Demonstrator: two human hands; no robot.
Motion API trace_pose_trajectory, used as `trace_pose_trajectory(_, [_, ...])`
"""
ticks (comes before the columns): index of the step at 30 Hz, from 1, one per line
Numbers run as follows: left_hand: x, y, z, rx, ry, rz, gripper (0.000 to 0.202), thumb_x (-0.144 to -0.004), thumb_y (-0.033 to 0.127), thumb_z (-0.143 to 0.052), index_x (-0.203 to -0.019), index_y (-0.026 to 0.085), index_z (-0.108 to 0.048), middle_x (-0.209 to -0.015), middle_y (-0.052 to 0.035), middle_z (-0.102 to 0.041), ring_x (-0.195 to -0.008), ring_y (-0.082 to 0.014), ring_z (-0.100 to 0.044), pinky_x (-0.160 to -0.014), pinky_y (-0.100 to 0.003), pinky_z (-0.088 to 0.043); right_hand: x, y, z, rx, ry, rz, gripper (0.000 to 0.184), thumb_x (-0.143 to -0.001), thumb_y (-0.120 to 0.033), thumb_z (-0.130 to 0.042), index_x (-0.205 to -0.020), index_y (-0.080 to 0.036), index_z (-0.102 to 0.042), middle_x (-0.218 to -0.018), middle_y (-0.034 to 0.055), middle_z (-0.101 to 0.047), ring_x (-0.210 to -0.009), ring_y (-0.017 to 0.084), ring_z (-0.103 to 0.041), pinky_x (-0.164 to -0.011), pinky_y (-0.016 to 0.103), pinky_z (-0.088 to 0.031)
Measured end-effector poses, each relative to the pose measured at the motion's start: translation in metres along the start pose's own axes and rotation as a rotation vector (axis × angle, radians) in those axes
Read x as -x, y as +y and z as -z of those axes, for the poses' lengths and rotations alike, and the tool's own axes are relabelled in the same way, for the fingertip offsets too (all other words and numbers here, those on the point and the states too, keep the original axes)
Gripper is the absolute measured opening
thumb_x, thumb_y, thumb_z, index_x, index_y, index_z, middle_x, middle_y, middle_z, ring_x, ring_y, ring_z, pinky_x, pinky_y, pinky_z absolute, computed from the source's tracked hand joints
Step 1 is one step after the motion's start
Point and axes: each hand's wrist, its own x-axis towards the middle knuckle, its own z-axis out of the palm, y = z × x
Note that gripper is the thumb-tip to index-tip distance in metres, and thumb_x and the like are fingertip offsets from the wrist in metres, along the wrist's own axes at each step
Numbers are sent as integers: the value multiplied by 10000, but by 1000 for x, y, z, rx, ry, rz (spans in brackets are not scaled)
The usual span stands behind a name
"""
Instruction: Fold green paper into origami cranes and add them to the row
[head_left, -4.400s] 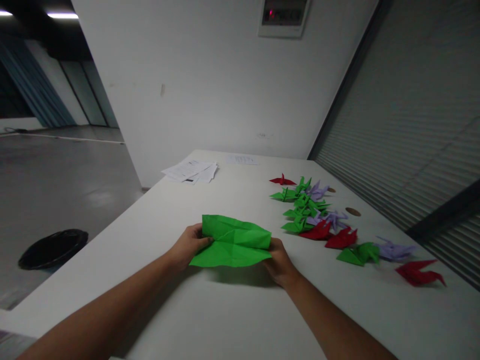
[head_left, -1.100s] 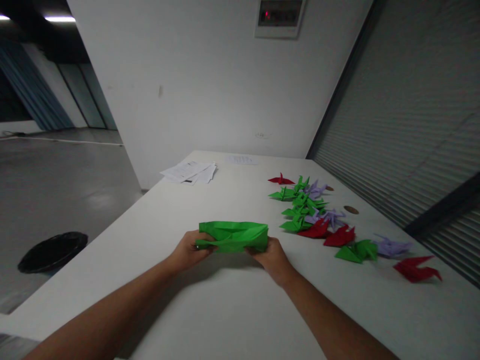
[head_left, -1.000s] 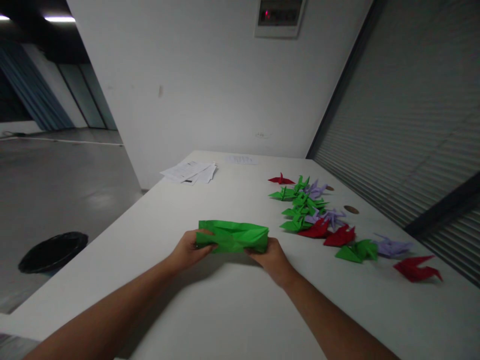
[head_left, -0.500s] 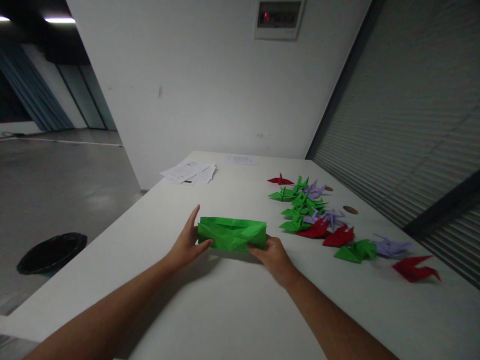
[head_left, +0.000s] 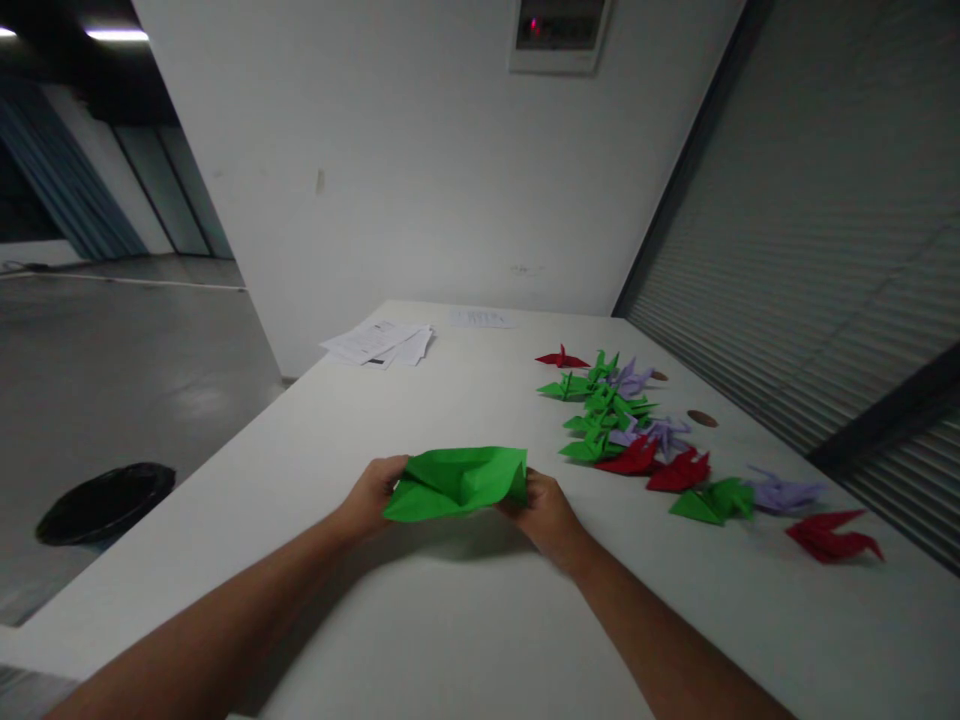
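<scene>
A creased green paper sheet (head_left: 457, 482) hangs just above the white table (head_left: 450, 620), partly unfolded and puffed open. My left hand (head_left: 371, 497) pinches its left end, the fingers curled under the paper. My right hand (head_left: 546, 510) grips the right end, thumb and fingers closed on the edge. Both forearms reach in from the bottom of the view.
A row of folded paper cranes (head_left: 637, 440) in green, red and lilac lies to the right, up to a red one (head_left: 829, 537). White printed sheets (head_left: 379, 342) lie at the far end. A black round bin (head_left: 105, 500) stands on the floor left of the table.
The paper was pressed flat into a narrow strip on the table half a second ago, my left fingers stretched out. Now both hands have lifted it and it is opening up.
</scene>
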Motion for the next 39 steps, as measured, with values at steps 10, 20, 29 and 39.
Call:
trace_pose_trajectory(10, [3,-9,1,-148,81,-30,73,-799,226,-717,-831,172,-680,-736,-27,-694,-654,-162,-626,-598,-257,-488,7,6,12,156,226,181,707,-749,-158,-740,-1392,-231,-456,-1155,116,-682,-989,233,-691,-861,347,-570])
trace_pose_trajectory(20, [-2,-5,-13,405,119,350,410,-779,379,-827,-1044,153,-610,-915,-47,-690,-825,-189,-659,-727,-312,-563,-1,-12,20,179,-64,174,101,-849,-254,-744,-934,-202,-759,-1183,112,-630,-1056,245,-656,-885,370,-543])
trace_pose_trajectory(29, [-5,-1,-13,388,-16,438,381,-759,385,-834,-997,125,-690,-919,-70,-718,-829,-210,-655,-761,-330,-541,-3,-24,26,307,-259,70,61,-795,-231,-817,-853,-230,-795,-1233,95,-679,-1199,291,-561,-1045,474,-436])
trace_pose_trajectory(39, [-5,-2,-13,355,-94,425,358,-774,352,-820,-1021,124,-695,-915,-67,-711,-819,-199,-644,-738,-307,-521,0,-35,11,20,-413,-141,305,-765,-97,-704,-1048,-208,-721,-1057,58,-740,-1013,234,-684,-905,367,-519])
